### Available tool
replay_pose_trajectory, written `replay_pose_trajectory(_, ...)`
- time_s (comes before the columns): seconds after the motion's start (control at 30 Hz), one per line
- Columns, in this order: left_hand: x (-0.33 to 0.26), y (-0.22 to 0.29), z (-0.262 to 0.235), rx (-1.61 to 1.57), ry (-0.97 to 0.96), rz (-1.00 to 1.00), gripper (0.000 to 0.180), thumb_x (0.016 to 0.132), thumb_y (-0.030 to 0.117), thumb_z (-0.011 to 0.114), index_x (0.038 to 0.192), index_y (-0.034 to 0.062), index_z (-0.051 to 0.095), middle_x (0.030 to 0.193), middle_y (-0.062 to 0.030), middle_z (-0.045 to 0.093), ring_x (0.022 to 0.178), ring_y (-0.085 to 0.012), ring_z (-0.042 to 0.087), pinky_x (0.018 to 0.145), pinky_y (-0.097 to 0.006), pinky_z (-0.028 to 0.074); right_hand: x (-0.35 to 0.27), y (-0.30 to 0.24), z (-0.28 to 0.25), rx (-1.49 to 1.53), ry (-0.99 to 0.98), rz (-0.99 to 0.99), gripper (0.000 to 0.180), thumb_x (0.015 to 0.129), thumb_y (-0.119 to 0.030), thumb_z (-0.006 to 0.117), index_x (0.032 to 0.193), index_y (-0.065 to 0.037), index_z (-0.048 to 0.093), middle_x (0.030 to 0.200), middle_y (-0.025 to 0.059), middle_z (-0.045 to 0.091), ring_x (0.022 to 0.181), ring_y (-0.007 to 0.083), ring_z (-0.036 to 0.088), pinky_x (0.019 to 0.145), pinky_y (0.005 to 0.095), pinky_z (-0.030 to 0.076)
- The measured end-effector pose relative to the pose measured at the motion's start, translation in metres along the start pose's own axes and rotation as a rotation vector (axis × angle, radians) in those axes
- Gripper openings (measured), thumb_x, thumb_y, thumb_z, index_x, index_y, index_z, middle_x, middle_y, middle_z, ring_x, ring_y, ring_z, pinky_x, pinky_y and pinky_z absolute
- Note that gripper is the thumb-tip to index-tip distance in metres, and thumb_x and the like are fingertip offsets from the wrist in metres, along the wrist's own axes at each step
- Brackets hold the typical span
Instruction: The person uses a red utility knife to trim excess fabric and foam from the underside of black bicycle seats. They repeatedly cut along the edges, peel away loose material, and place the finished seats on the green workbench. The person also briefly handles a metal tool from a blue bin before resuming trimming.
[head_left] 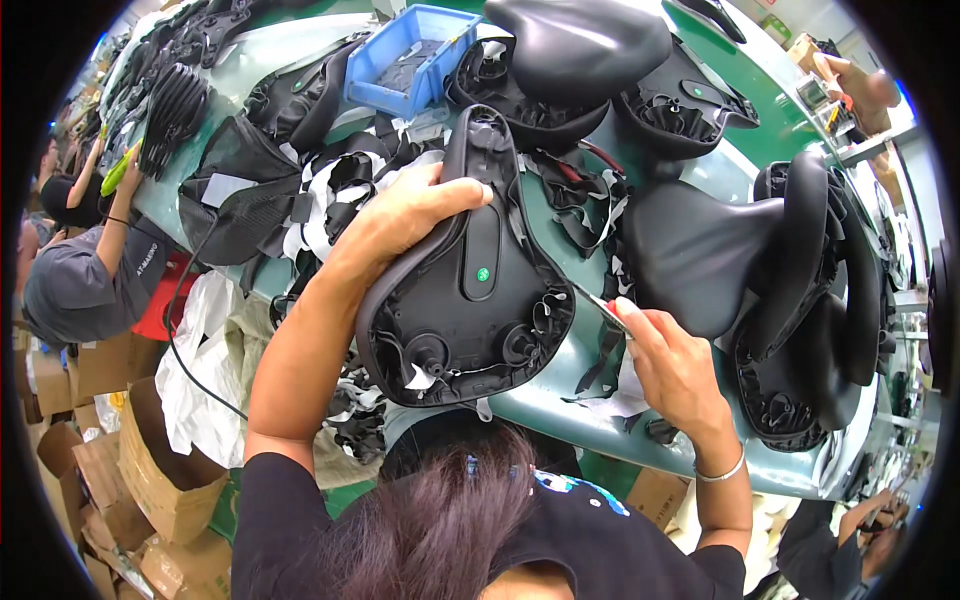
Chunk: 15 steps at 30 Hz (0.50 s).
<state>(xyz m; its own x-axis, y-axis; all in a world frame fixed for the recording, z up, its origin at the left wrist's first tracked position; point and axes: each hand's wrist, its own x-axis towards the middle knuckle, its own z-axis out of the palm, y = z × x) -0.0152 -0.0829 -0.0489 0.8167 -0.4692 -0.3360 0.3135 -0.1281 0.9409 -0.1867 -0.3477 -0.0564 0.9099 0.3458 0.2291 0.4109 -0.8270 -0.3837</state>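
My left hand (400, 215) grips the narrow nose side of an upturned black bicycle saddle (470, 290), whose ribbed plastic underside with a small green sticker faces up. My right hand (670, 365) pinches a small thin blade-like tool (603, 305) at the saddle's rear right edge. The saddle rests tilted on the green worktable (560, 390), close to my body. Black trimmings (590, 375) lie under and around it.
Several more black saddles (700, 250) lie to the right and at the back. A blue plastic bin (410, 55) stands at the back. Black and white scraps (320, 200) pile up on the left. Another person (80, 270) sits far left, near cardboard boxes (160, 460).
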Motion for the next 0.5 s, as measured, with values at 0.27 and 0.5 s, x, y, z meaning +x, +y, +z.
replay_pose_trajectory(0.27,0.000,-0.012,-0.009,0.121,0.076,0.077,0.033,0.078,0.025,0.063,0.096,-0.0022,0.062,0.079,-0.0060,0.063,0.065,-0.0118,0.060,0.060,-0.025,0.049,-0.020,-0.026,0.034,-0.060,-0.184,0.162,0.068,0.078,-0.001,0.057,0.141,-0.014,0.037,0.077,0.0146,0.051,0.058,0.0286,0.056,0.049,0.0399,0.048)
replay_pose_trajectory(0.5,-0.060,-0.029,0.013,-0.168,0.361,-0.008,0.031,0.082,0.028,0.063,0.093,-0.0011,0.058,0.077,-0.0009,0.057,0.062,-0.0067,0.050,0.057,-0.024,0.042,-0.058,-0.096,0.058,0.323,-0.059,0.567,0.065,0.082,0.000,0.058,0.142,-0.007,0.034,0.090,0.0259,0.062,0.072,0.0454,0.061,0.064,0.0487,0.050)
